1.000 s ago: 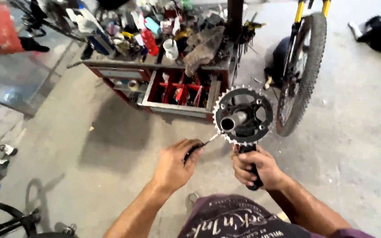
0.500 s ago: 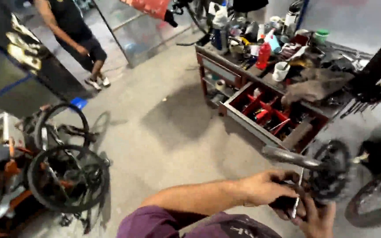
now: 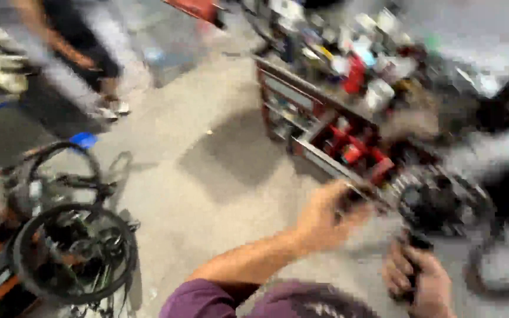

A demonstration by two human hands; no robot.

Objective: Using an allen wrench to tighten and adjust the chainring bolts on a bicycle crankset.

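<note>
The crankset (image 3: 437, 203), a dark toothed chainring on its arm, sits at the right of the frame, its arm running down into the right hand (image 3: 419, 282), which is closed around the lower end. The left hand (image 3: 325, 215) lies just left of the chainring, curled around a thin tool (image 3: 363, 193) whose tip points at it; blur hides the contact.
</note>
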